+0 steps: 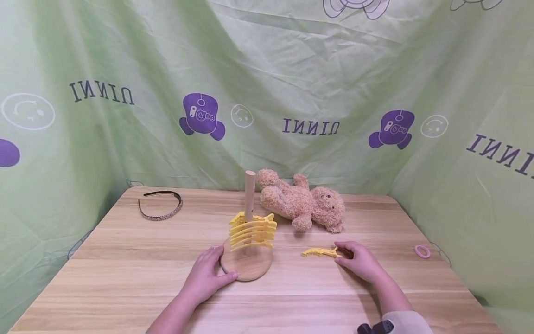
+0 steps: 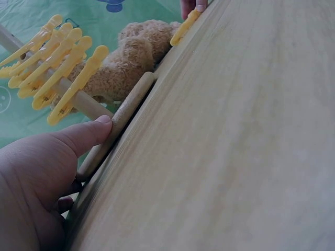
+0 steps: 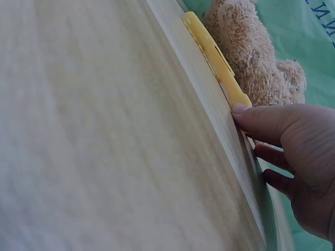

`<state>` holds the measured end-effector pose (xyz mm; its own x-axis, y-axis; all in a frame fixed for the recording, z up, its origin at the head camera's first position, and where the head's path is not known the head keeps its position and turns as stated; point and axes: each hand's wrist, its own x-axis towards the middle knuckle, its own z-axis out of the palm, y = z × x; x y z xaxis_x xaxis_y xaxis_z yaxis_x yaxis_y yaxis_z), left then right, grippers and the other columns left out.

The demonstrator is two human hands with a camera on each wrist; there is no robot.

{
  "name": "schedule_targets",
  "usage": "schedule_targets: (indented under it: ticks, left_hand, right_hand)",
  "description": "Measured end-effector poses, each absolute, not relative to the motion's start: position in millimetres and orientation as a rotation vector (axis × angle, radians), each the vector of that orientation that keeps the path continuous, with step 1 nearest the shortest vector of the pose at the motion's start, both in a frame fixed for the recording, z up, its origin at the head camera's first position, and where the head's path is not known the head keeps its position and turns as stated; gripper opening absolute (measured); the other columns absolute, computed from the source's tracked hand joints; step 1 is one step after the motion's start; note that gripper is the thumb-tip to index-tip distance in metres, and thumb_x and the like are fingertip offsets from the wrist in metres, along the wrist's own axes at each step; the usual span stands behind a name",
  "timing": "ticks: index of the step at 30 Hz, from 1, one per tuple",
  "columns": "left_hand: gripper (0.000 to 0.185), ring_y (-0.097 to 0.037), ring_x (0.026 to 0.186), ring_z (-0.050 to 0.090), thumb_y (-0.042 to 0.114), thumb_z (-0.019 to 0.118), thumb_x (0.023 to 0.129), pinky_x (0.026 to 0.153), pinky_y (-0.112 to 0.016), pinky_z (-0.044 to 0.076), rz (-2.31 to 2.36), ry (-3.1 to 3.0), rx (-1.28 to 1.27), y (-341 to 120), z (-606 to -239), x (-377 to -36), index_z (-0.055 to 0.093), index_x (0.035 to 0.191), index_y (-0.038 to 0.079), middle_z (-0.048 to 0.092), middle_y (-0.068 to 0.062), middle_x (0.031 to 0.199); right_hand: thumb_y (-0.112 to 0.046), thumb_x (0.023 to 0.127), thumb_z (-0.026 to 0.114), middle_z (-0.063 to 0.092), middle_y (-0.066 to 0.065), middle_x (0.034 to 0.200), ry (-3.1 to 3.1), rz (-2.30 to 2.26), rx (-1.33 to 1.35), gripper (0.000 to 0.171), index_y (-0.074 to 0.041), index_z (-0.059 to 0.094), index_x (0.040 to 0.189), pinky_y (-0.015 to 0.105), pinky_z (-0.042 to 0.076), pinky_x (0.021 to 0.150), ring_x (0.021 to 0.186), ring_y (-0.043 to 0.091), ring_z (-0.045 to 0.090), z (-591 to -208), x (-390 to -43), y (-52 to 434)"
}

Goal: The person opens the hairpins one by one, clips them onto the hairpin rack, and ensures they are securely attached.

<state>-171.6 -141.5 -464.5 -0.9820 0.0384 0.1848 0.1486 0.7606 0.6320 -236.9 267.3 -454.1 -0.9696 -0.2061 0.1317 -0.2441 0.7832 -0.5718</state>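
Observation:
A wooden post (image 1: 249, 195) rises from a round wooden base (image 1: 250, 266), with several yellow hair clips (image 1: 252, 232) clamped on it one above another. My left hand (image 1: 204, 274) grips the base's left edge; in the left wrist view its thumb (image 2: 94, 133) lies over the rim close to the post. Right of the base, one more yellow hair clip (image 1: 319, 252) lies flat by the tabletop. My right hand (image 1: 359, 262) pinches that clip's right end between thumb and fingers, and the right wrist view shows the thumb (image 3: 256, 119) pressed on the tip.
A plush bear (image 1: 298, 202) lies on its back behind the post. At the back left is a dark headband (image 1: 164, 215) with a sparkly band. A pink ring (image 1: 422, 251) sits near the table's right edge. Green printed cloth (image 1: 267, 83) hangs around the wooden table (image 1: 137, 278).

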Motion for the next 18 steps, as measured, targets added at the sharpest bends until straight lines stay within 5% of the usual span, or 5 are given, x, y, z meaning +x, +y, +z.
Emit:
schedule_targets:
  ticks: [9, 18]
  left_hand:
    - [0.089, -0.034, 0.126, 0.029, 0.058, 0.064, 0.062, 0.105, -0.051, 0.021, -1.018, -2.807, -0.149, -142, -466, -173, 0.041, 0.127, 0.004, 0.042, -0.014, 0.132]
    - [0.089, -0.034, 0.126, 0.030, 0.058, 0.065, 0.061, 0.104, -0.051, 0.022, -1.024, -2.799, -0.147, -142, -465, -172, 0.041, 0.127, 0.004, 0.042, -0.014, 0.132]
  right_hand:
    - [-0.036, 0.068, 0.069, 0.062, 0.006, 0.106, -2.914, 0.989, 0.336, 0.044, -0.014, 0.059, 0.106, 0.050, 0.033, 0.096, 0.107, 0.029, 0.051, -453, -234, 270]
    - [-0.034, 0.069, 0.068, 0.060, 0.006, 0.107, -2.899, 1.189, 0.280, 0.051, -0.013, 0.053, 0.114, 0.045, 0.038, 0.095, 0.108, 0.029, 0.052, -441, -223, 268]
